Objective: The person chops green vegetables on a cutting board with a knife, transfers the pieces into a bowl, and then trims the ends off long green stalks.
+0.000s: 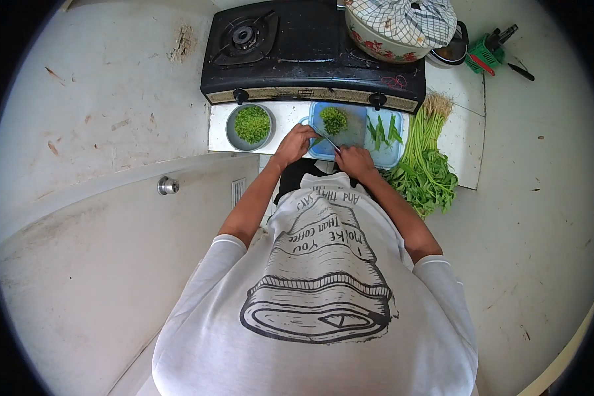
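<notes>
My right hand (354,162) is closed around the handle of a small knife (331,142), its blade angled toward my other hand. My left hand (296,143) is closed in a pinch at the left edge of a blue cutting board (352,148), with a sliver of green vegetable at its fingertips. Just beyond the blade sits a mound of finely chopped greens (333,119) on the board. Several longer green pieces (383,132) lie on its right part. Left of the board, a grey bowl (228,132) holds more chopped greens (252,124).
A black two-burner stove (310,69) stands behind the board, bearing a floral pot (383,49) covered with a checked cloth (409,23). On the right lies a large bunch of leafy greens with roots (424,152). Farther right are a green basket (483,56) and a dark-handled utensil (521,71).
</notes>
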The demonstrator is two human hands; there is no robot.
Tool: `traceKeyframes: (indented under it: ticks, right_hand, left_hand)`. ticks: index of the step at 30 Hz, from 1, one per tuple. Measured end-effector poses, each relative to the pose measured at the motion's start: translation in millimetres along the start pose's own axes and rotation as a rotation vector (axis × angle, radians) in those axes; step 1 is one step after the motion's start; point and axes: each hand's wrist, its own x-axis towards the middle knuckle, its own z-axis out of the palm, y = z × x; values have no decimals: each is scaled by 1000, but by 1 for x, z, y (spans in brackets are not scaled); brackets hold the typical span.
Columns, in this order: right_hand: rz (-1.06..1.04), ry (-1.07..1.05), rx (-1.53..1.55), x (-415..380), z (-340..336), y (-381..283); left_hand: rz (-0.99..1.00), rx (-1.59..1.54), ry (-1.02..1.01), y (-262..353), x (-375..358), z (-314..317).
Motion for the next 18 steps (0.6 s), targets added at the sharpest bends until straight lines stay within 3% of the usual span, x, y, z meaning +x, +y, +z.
traceKeyframes:
  ticks: [8, 18]
  right_hand:
    - [34, -24, 17, 1, -6, -3]
    - [37, -26, 19, 2, -8, -5]
  left_hand:
    - [18, 59, -58, 5, 4, -6]
    - [-109, -2, 97, 16, -1, 16]
